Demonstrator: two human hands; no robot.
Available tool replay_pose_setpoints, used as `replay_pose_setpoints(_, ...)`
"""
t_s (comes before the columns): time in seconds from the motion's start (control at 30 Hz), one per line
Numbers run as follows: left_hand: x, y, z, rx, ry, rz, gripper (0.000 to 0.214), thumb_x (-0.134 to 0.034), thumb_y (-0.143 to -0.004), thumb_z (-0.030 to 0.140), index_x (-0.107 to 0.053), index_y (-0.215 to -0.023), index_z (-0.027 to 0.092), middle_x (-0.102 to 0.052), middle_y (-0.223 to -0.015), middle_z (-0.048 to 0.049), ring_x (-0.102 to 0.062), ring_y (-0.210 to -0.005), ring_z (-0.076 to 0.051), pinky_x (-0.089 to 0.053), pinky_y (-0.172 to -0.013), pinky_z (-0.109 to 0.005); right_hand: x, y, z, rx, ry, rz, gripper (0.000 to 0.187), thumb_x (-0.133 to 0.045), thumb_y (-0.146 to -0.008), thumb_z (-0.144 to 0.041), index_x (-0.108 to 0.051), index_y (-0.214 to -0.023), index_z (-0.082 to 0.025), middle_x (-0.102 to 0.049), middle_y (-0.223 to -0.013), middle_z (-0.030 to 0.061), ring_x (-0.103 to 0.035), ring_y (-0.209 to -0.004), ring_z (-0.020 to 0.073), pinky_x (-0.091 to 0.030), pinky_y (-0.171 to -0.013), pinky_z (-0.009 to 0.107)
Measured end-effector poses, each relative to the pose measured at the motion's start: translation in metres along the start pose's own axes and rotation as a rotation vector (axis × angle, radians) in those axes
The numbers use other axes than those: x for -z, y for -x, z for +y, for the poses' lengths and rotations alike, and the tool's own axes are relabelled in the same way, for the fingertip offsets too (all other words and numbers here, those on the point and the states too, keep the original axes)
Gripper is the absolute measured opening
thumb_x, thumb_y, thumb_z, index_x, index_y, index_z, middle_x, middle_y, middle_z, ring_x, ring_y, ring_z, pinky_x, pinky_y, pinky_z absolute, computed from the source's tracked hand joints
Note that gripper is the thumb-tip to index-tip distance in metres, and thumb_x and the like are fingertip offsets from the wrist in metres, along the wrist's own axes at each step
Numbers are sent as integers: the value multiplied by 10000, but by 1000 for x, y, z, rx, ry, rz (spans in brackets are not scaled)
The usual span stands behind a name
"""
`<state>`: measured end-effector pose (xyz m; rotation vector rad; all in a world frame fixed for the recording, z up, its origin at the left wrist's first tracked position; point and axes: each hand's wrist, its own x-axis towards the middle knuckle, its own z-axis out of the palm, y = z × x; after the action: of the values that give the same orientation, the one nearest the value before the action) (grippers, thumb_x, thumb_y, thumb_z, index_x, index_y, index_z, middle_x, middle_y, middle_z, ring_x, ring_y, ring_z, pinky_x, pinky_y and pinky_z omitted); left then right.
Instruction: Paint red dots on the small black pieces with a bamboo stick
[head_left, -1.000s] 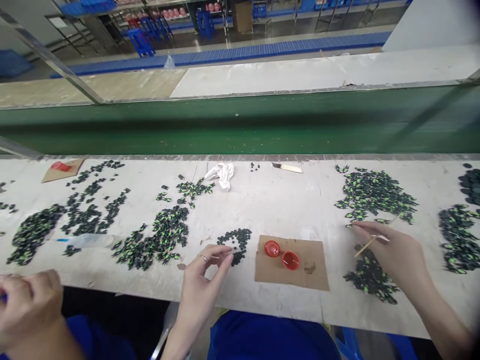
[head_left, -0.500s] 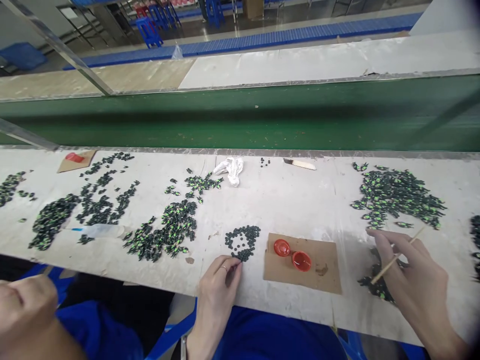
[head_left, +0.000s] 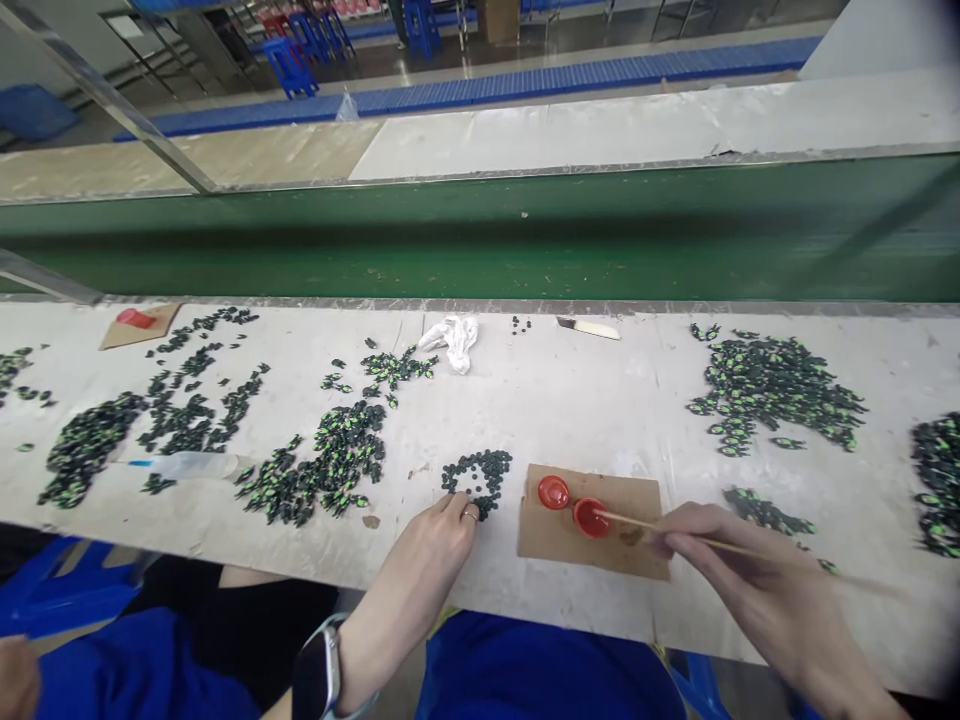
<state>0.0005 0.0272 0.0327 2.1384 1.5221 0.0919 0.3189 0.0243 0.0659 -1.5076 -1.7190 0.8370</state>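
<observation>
A thin wooden stick [head_left: 637,522] is pinched in my right hand [head_left: 750,590], and its tip reaches into a small red cup [head_left: 592,518] of red liquid. Beside that cup lies its round red lid [head_left: 553,492], both on a piece of brown cardboard [head_left: 555,545]. My left hand [head_left: 439,535] is at the near edge of a ring of small dark discs [head_left: 491,466], fingers bent down and together. Whatever the left fingertips hold, if anything, is hidden. Small black-and-green pieces [head_left: 765,510] lie just beyond my right hand.
Heaps of black-and-green pieces lie at right [head_left: 772,385] and left [head_left: 345,440]. A white cloth [head_left: 454,342], a knife-like tool [head_left: 590,328] and a clear bottle [head_left: 196,465] are on the table. Beyond runs a green belt [head_left: 480,250]. Another person's hand [head_left: 16,675] shows at lower left.
My right hand has moved left from the black-and-green pieces, bringing the stick's tip into the red cup. My left hand has turned over the discs. The other person's hand has dropped lower.
</observation>
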Motion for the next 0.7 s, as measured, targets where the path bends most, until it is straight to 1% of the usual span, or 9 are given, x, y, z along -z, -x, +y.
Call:
replay_pose_setpoints(0.07, 5, -1, 1, -28, 15, -31, 294, -493, -908, -34, -624, -823, 216, -669, -846, -78, -657, -767, -259, -543, -697, -351, -9, 2, 7, 65, 1, -14, 260, -580, -1028, -304, -754, -836, -273, -769, -721, 1, -753, -634, 168, -615, -583, 201)
replay_pose_setpoints(0.13, 9, -2, 4, -62, 49, -51, 275, -500, -931, -8, -631, -839, 215, -674, -854, -73, -659, -769, -255, -537, -701, -344, -20, 3, 13, 135, 14, -10, 282, -502, -1053, -242, -718, -872, -259, -743, -732, -1, -725, -645, 151, -598, -595, 225)
replay_pose_setpoints(0.23, 10, -3, 12, -130, 136, -72, 227, -502, -1001, 75, -650, -901, 216, -699, -873, -46, -679, -761, -224, -526, -703, -314, -37, 3, 15, 193, 55, -20, 239, -518, -1067, -253, -665, -879, -238, -672, -746, -23, -650, -669, 130, -554, -621, 256)
replay_pose_setpoints(0.33, 3, -4, 22, -187, 249, -72, 165, -533, -1026, 139, -660, -958, 218, -732, -896, -27, -700, -772, -190, -516, -716, -277, -47, 2, 12, 192, 93, -28, 268, -516, -1082, -291, -625, -846, -226, -608, -743, -36, -596, -674, 129, -524, -625, 269)
replay_pose_setpoints(0.43, -10, -5, 31, -191, 358, -31, 166, -544, -1007, 123, -673, -950, 210, -746, -869, -32, -701, -751, -185, -507, -707, -270, -49, 3, 10, 194, 99, -34, 281, -506, -1086, -274, -607, -831, -209, -591, -747, -41, -582, -674, 123, -515, -626, 265)
replay_pose_setpoints(0.57, -27, -5, 36, -166, 523, 66, 160, -571, -952, 97, -694, -917, 193, -750, -833, -47, -691, -729, -191, -504, -689, -274, -46, 5, 12, 214, 61, -34, 237, -522, -1081, -260, -633, -876, -217, -625, -770, -38, -617, -690, 123, -533, -632, 258)
replay_pose_setpoints(0.63, -33, -5, 39, -131, 621, 127, 147, -582, -944, 113, -705, -909, 186, -751, -821, -52, -691, -729, -187, -513, -694, -271, -46, 7, 15, 208, 39, -14, 256, -507, -1092, -292, -637, -886, -213, -632, -757, -39, -621, -664, 118, -533, -607, 252)
replay_pose_setpoints(0.7, -38, -7, 43, -74, 724, 186, 138, -592, -949, 138, -714, -902, 184, -751, -819, -55, -695, -740, -184, -528, -711, -270, -48, 9, 19, 180, 30, 24, 297, -500, -1097, -333, -632, -870, -194, -622, -727, -43, -609, -621, 109, -510, -550, 237)
